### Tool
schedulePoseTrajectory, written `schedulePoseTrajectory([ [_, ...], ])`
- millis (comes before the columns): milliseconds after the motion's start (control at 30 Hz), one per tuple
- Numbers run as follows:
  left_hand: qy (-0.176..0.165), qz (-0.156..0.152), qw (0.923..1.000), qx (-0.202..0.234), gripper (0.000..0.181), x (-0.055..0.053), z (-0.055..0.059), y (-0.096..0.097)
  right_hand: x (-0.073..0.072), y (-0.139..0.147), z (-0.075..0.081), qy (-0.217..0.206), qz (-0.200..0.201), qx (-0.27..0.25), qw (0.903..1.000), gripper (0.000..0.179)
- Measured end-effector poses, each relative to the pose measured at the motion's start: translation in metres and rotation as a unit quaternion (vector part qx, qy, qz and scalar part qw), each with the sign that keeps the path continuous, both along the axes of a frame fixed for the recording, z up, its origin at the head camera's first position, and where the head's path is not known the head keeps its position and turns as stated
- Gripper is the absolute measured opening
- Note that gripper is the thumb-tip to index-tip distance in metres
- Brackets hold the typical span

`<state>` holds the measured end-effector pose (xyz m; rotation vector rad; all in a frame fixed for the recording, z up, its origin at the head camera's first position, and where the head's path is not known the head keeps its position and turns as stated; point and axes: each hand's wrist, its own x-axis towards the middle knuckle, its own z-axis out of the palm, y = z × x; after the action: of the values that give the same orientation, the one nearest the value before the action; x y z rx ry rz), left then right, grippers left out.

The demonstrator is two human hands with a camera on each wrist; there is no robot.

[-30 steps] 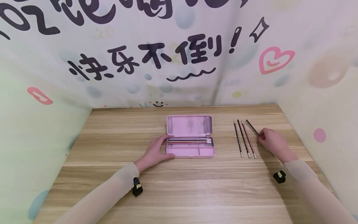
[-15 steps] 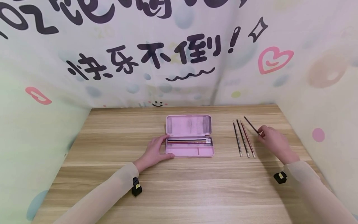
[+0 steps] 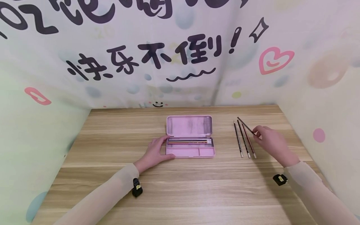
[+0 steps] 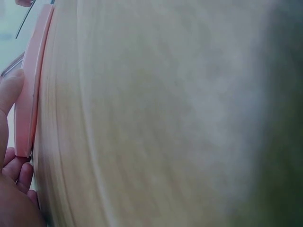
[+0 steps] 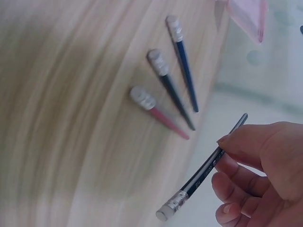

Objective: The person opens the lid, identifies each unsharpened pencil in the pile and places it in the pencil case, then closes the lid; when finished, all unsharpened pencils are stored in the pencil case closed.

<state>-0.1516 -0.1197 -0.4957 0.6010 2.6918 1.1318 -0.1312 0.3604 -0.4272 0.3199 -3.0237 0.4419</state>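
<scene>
In the head view a pink pencil case [image 3: 182, 152] lies with its lid raised at the middle of the table. My left hand [image 3: 153, 153] grips its left end, thumb at the front wall [image 4: 29, 109] and index finger at the back corner. Several pencils [image 3: 187, 142] lie side by side in the rear compartment. Over on the right, my right hand [image 3: 272, 143] pinches a dark pencil [image 5: 204, 169] between thumb and fingers, its eraser end toward the wrist camera. Below it two dark pencils [image 3: 238, 139] and a red pencil [image 5: 168, 122] rest on the table.
The wood-grain table [image 3: 197, 190] meets a printed cloth backdrop [image 3: 135, 90] at its far edge. Side panels [image 3: 317, 103] stand close along the left and right. The case's front has two small compartments, parted by a divider [image 3: 199, 152].
My right hand has lifted the dark pencil and carried it left, over the red pencil on the table. The left hand stays on the pencil case.
</scene>
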Motion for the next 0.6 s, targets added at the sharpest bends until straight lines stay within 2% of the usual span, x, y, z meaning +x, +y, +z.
schedulePoseTrajectory([
  [367, -0.003, -0.002, 1.0, 0.002, 0.09, 0.001, 0.002, 0.0, 0.001, -0.028, 0.012, 0.04, 0.036, 0.001, 0.9986, 0.015],
  [600, -0.005, -0.002, 1.0, -0.001, 0.09, 0.001, 0.003, -0.001, 0.0, -0.048, 0.02, 0.037, 0.052, -0.003, 0.998, 0.015],
])
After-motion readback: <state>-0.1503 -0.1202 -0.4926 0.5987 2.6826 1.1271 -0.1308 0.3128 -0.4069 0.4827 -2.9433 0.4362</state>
